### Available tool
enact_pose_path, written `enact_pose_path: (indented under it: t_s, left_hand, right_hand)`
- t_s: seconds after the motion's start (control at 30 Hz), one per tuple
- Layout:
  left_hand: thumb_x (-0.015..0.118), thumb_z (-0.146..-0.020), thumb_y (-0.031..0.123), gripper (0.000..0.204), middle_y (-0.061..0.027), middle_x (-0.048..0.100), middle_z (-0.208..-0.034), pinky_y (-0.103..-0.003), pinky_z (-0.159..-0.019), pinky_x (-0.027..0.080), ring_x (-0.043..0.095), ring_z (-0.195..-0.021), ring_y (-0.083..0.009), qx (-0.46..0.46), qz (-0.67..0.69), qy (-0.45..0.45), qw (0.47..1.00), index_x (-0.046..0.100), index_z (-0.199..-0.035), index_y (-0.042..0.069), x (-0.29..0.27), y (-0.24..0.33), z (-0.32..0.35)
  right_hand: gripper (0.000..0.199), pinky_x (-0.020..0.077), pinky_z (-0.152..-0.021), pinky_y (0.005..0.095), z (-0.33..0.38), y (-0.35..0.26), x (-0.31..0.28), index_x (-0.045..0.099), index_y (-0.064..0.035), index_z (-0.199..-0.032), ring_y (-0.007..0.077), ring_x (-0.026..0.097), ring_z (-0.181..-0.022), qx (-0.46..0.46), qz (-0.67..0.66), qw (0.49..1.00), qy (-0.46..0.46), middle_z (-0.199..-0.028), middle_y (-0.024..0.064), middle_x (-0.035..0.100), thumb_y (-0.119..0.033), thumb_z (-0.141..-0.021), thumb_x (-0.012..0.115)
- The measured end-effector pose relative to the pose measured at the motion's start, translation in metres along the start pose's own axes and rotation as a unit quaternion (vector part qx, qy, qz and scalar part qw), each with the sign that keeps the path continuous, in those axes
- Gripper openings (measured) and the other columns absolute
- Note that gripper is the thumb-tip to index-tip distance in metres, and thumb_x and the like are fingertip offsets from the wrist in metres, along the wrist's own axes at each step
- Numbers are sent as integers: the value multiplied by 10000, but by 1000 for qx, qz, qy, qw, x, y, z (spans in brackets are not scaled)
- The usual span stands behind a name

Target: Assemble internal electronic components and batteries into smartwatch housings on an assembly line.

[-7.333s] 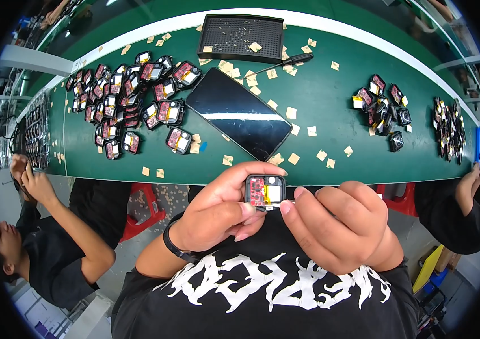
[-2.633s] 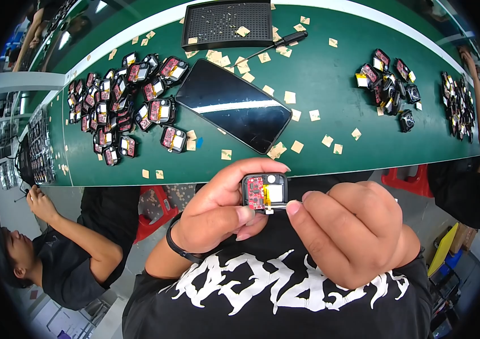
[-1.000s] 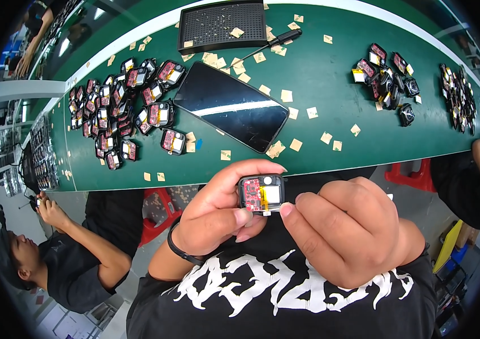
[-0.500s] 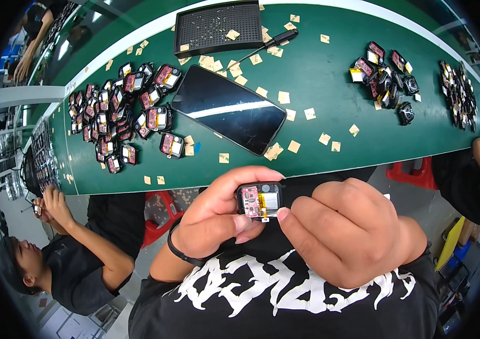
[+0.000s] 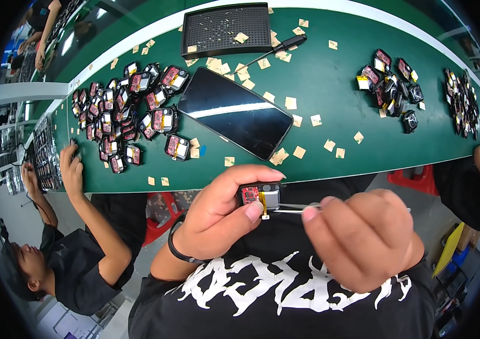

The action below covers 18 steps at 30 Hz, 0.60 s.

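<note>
My left hand [image 5: 223, 217] grips a small black device casing [image 5: 261, 196] with a red circuit board and a silver battery showing inside it. My right hand [image 5: 361, 237] pinches thin metal tweezers [image 5: 292, 208], whose tips reach the casing's right side. Both hands are held close to my chest, just in front of the near edge of the green table [image 5: 330, 85].
A black phone-like slab [image 5: 234, 112] lies mid-table among scattered tan square pads. Many open casings [image 5: 130, 107] are heaped at left, further heaps [image 5: 390, 85] at right. A black perforated tray [image 5: 226, 29] and a screwdriver [image 5: 271, 51] lie behind. A seated person [image 5: 76, 243] works at left.
My right hand has drawn back to the right from the casing, and the tweezers now show between the hands. The left hand still holds the casing.
</note>
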<state>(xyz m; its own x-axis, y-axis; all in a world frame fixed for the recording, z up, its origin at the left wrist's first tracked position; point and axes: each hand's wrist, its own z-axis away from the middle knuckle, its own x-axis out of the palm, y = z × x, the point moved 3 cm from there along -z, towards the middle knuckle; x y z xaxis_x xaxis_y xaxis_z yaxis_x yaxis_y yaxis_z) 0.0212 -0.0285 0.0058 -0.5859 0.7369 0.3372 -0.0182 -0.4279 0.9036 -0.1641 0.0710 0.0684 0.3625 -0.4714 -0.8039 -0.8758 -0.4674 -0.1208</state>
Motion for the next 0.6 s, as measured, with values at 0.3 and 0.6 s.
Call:
enact_pose_path:
  t_s: [0.3,0.6]
  left_hand:
    - [475,-1033,57,379,17,526,-800,-222,-598,383,452,-654,-44,-21,-24,-14,999,480,-1401,-35,-4,1,0]
    - [446,-1015,34,413,-11,549,-795,-241,-583,407,493,-614,-60,-44,-13,-34,998,453,-1422,-34,2,4,-6]
  right_hand:
    - [359,467,-624,332,31,23,3,726,6,-982,250,571,-761,159,-113,981,-13,-897,96,655,12,-626,772]
    - [560,486,-608,281,26,23,28,729,-46,-1163,163,585,-707,312,-384,868,-41,-858,50,606,-184,-669,953]
